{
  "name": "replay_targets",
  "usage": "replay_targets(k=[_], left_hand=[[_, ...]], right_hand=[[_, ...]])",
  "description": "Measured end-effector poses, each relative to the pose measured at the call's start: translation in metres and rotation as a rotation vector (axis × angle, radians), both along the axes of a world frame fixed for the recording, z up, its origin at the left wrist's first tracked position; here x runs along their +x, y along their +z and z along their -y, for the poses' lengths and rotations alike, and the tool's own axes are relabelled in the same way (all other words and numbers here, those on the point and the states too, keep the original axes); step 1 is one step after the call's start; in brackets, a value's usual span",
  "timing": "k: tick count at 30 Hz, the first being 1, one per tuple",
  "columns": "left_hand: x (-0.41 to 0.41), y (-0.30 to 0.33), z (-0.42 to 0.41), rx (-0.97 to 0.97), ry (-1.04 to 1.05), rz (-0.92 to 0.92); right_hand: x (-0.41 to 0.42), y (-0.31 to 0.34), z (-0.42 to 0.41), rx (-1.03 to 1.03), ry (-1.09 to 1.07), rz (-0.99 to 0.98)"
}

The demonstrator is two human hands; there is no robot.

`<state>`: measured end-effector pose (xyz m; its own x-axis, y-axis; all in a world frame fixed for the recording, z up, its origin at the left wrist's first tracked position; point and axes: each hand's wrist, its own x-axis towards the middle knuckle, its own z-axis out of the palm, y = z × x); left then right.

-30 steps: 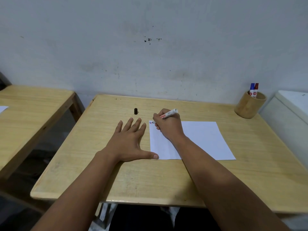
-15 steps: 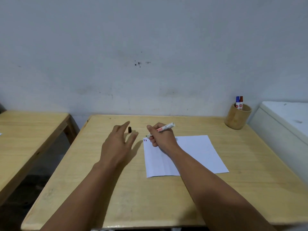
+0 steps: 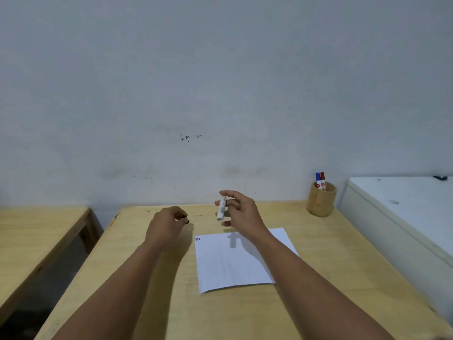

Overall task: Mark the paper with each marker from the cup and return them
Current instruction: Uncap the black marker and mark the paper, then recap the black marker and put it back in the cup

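Note:
A white sheet of paper [image 3: 235, 261] lies on the wooden table [image 3: 318, 266], with short marks in its far left corner. My right hand [image 3: 241, 212] hovers above the paper's far edge, gripping a white marker [image 3: 221, 208] that points almost straight down. Left of it, my left hand [image 3: 166, 224] pinches the small black marker cap [image 3: 186, 220] just above the table. A bamboo cup [image 3: 320, 200] at the far right of the table holds a blue and a red marker [image 3: 320, 180].
A white cabinet [image 3: 404, 217] stands against the table's right side. A second wooden table [image 3: 36, 231] sits to the left, across a dark gap. A grey wall rises right behind both tables.
My left hand left the table, reached the black cap and closed on it. My right hand lifted the marker off the paper and turned it upright. The camera tilted upward.

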<state>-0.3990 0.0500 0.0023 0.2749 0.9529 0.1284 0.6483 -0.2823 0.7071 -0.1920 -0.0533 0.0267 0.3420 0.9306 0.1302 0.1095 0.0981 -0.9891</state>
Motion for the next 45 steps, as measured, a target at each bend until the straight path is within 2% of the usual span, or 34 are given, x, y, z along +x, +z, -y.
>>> replay_targets(k=[2, 5, 11, 26, 30, 32, 35, 37, 39, 42, 45], left_hand=[[0.008, 0.022, 0.008, -0.077, -0.008, 0.214], [0.019, 0.055, 0.021, -0.186, -0.027, 0.491], [0.035, 0.094, 0.045, -0.222, -0.067, 0.646], [0.078, 0.107, 0.076, -0.171, -0.185, 0.52], [0.105, 0.105, 0.085, -0.175, -0.192, 0.566], [0.123, 0.106, 0.086, -0.188, -0.229, 0.531], [0.159, 0.107, 0.085, -0.252, -0.338, 0.452], [0.189, 0.101, 0.085, -0.27, -0.356, 0.463], [0.221, 0.088, 0.087, -0.234, -0.34, 0.451], [0.271, 0.06, 0.086, -0.168, -0.356, 0.303], [0.319, 0.036, 0.082, -0.163, -0.379, 0.23]], right_hand=[[0.002, 0.009, 0.007, 0.023, 0.002, -0.115], [0.005, 0.014, 0.013, 0.048, -0.033, -0.069], [0.005, 0.02, 0.026, 0.007, -0.02, 0.2], [0.028, 0.039, 0.047, 0.046, -0.066, 0.239], [0.041, 0.035, 0.049, 0.1, -0.165, 0.203], [0.054, 0.028, 0.053, 0.108, -0.214, 0.185], [0.093, 0.027, 0.059, 0.072, -0.285, 0.206], [0.128, 0.034, 0.061, 0.045, -0.359, 0.273], [0.167, 0.045, 0.06, 0.065, -0.463, 0.282], [0.224, 0.062, 0.056, 0.133, -0.646, 0.262], [0.267, 0.069, 0.047, 0.166, -0.729, 0.258]])
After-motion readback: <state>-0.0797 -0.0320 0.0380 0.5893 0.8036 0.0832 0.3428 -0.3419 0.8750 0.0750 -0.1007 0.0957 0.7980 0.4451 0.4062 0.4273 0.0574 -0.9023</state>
